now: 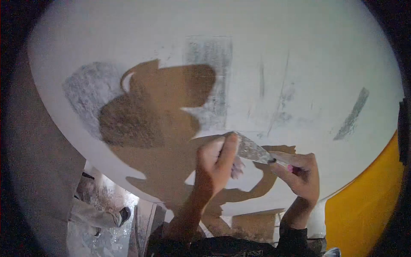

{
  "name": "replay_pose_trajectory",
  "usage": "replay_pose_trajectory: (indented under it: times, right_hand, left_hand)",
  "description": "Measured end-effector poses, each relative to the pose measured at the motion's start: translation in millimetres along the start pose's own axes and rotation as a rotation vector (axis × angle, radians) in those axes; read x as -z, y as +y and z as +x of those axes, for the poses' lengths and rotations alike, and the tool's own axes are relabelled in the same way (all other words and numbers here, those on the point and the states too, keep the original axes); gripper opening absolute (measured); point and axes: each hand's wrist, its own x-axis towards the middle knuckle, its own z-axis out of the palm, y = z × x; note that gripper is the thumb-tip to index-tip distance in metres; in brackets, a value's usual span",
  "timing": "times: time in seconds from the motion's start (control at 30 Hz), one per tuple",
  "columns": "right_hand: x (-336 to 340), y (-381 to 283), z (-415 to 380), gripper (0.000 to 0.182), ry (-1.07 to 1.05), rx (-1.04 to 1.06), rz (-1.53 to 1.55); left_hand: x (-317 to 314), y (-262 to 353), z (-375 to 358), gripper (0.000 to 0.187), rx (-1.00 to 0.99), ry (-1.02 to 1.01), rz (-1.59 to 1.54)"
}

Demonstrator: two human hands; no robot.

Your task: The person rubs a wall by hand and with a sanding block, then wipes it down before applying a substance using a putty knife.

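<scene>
My right hand (302, 172) is closed round the handle end of a putty knife (253, 150), its metal blade smeared with whitish material. The blade points up and left, toward my left hand (217, 160). My left thumb is pressed at the wide end of the blade, with the fingers curled below it. Both hands are in front of a large white surface (334, 55) with dark grey patches. One grey patch (207, 49) is rectangular, and a rounded one (92, 85) lies to the left.
A brown shadow of head and arms falls across the white surface. A yellow surface (364, 197) stands at the lower right. Down at the lower left, a pale-spattered floor (107, 242) shows beside a light, elongated shape with a dark end (124, 216). Grey wall (38, 171) borders the left.
</scene>
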Motion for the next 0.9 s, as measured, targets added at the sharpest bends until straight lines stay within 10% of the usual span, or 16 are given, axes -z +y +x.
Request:
replay_pose_trajectory:
  times: [0.9]
  right_hand:
    - [-54, 71, -53, 0.026, 0.354, -0.086, 0.227]
  left_hand:
    - [-49, -13, 0, 0.026, -0.415, -0.009, 0.614]
